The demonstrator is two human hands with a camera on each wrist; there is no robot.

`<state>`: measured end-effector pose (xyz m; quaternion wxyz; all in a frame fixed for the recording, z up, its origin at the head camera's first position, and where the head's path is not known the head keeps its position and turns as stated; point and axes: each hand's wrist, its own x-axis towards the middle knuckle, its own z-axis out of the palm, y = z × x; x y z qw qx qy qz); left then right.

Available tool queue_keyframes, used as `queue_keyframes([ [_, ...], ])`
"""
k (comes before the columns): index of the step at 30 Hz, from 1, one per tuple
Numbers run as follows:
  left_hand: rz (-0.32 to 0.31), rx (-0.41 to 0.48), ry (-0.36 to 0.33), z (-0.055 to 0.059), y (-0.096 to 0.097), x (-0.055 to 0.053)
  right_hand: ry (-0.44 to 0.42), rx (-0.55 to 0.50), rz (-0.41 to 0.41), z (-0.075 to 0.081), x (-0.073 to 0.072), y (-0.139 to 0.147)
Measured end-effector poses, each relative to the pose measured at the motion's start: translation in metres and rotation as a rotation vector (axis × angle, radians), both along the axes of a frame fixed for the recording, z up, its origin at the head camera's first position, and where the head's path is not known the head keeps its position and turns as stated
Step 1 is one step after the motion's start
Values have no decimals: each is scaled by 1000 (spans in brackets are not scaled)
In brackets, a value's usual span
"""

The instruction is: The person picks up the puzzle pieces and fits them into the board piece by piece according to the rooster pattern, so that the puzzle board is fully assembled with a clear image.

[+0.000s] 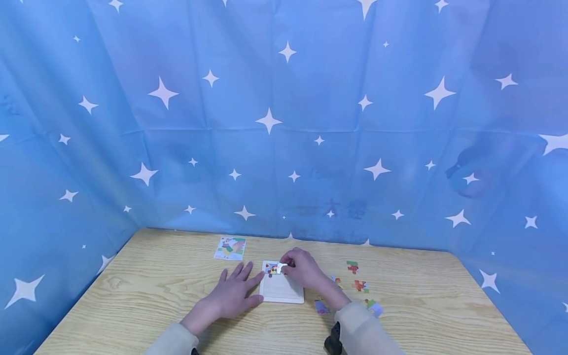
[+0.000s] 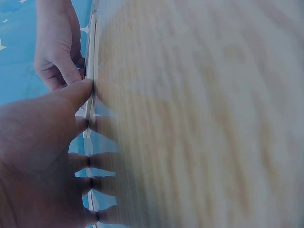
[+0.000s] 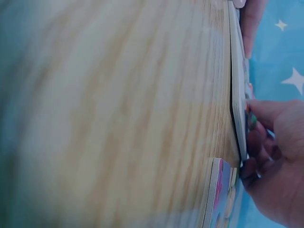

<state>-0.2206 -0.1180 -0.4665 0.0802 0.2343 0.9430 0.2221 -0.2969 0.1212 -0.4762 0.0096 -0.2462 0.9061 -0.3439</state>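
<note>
A small white-rimmed puzzle tray (image 1: 284,292) lies on the table in the head view, with a colourful puzzle piece (image 1: 269,267) in its far left corner. Fingers spread, my left hand (image 1: 234,294) rests on the wood and touches the tray's left edge. Over the tray's far side, my right hand (image 1: 302,267) pinches a pale-looking puzzle piece (image 1: 281,267) next to the one in the corner. In the right wrist view, my right hand (image 3: 280,152) is at the tray edge (image 3: 239,95); its fingers largely hide the piece.
Several loose puzzle pieces lie right of the tray, among them a green and red one (image 1: 352,266), an orange one (image 1: 360,286) and a purple one (image 1: 321,306). A picture card (image 1: 230,248) lies at the back left. A blue starred curtain (image 1: 284,158) surrounds the wooden table.
</note>
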Motion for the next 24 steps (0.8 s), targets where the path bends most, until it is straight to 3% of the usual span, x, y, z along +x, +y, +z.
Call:
queue_keyframes([
  [24,-5,-12,-6,0,-1,0,15,25,24,1,2,2],
])
